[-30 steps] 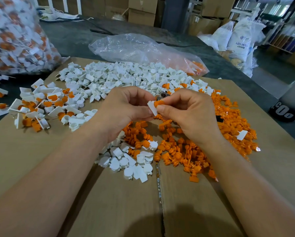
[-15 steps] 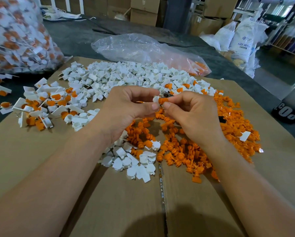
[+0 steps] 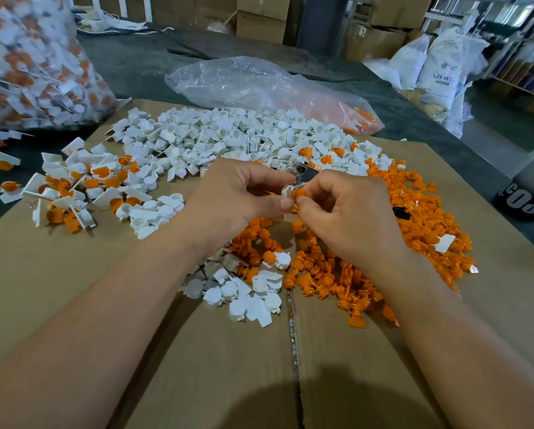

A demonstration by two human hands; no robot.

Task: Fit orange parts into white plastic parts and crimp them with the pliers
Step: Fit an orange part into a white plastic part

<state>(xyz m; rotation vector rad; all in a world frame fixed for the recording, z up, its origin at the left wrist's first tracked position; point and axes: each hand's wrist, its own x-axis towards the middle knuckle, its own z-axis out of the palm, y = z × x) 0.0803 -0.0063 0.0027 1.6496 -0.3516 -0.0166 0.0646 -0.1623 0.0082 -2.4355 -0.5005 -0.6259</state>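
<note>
Small orange plastic part [image 3: 299, 193] is held in the air between the 2 hands, touching a small white plastic part [image 3: 287, 191] just to its left. We cannot tell how far the 1st is seated in the 2nd. The left hand [image 3: 237, 199] has its fingers curled, with thumb and fingertips pinching the white piece. The right hand [image 3: 349, 218] is likewise curled, with thumb and forefinger pinching the orange piece. A dark metal object [image 3: 304, 173] shows just behind the fingertips, and we cannot identify it. Both hands are above a flat brown cardboard sheet [image 3: 73, 289]. On the sheet a broad heap of loose white parts [image 3: 228, 137] lies at the far side. A heap of loose orange parts [image 3: 414, 205] lies to the right and under the hands. A small cluster of white pieces [image 3: 250, 292] lies near the cardboard seam. At the left is a scatter of joined white-and-orange pieces [image 3: 83, 187]. Beyond the sheet lies a crumpled clear plastic bag [image 3: 253, 78] with some orange pieces at its right end. A large clear sack of joined pieces [image 3: 27, 63] stands at the far left.
</note>
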